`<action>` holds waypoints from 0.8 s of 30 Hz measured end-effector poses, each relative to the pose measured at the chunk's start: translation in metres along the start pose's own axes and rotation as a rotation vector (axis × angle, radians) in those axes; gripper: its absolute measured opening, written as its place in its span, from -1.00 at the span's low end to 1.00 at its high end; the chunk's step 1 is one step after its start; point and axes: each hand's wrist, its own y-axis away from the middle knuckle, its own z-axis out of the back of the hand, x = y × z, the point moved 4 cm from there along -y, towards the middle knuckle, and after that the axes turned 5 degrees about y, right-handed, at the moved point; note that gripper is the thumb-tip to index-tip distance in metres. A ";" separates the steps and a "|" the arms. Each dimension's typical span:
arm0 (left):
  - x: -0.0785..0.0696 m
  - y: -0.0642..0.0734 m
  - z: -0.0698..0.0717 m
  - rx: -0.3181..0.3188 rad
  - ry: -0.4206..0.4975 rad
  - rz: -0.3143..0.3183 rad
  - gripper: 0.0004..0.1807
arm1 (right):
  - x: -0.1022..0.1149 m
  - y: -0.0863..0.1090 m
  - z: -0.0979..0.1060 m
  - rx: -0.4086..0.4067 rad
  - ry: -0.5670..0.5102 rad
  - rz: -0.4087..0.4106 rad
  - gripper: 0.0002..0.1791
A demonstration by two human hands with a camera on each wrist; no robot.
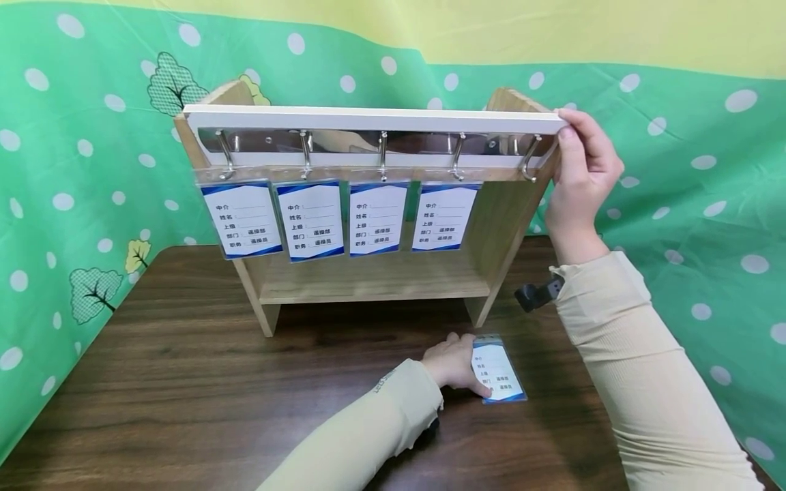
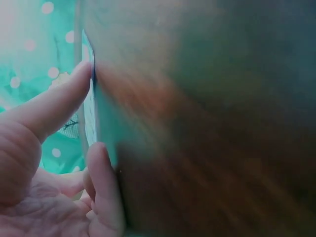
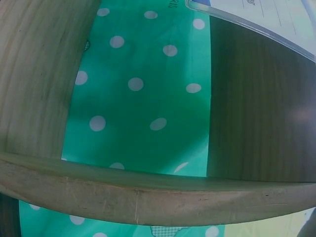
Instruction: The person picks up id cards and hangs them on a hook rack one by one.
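Observation:
My left hand (image 1: pixel 453 363) is low over the table, with its thumb and fingers at the left side of an ID badge (image 1: pixel 500 375) in a clear sleeve. In the left wrist view that badge (image 2: pixel 89 106) shows nearly edge-on, between the thumb and a finger. The right hand (image 1: pixel 586 160) grips the right end of a white hook rail (image 1: pixel 381 119), thumb in front and fingers over the top. The rail runs along the upper front of a wooden shelf stand (image 1: pixel 374 279). Several similar badges (image 1: pixel 310 219) hang from its metal hooks; the rightmost hook (image 1: pixel 529 160) bears none.
Under the stand is a dark wood-grain table (image 1: pixel 184 402). Behind hangs a green dotted cloth (image 1: pixel 55 170) with a yellow band on top. The right wrist view shows the stand's curved wooden edge (image 3: pixel 148 202) and a hanging badge (image 3: pixel 266 19) close by.

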 end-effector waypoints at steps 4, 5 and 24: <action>-0.001 0.000 0.002 0.013 -0.011 0.014 0.06 | 0.000 0.000 0.000 0.001 0.004 0.000 -0.81; -0.002 0.000 0.003 0.020 -0.007 0.016 0.08 | 0.000 0.000 0.000 0.000 0.001 0.000 -0.82; 0.001 0.002 0.004 0.081 0.178 0.046 -0.16 | 0.002 0.000 -0.001 0.003 -0.009 0.003 -0.82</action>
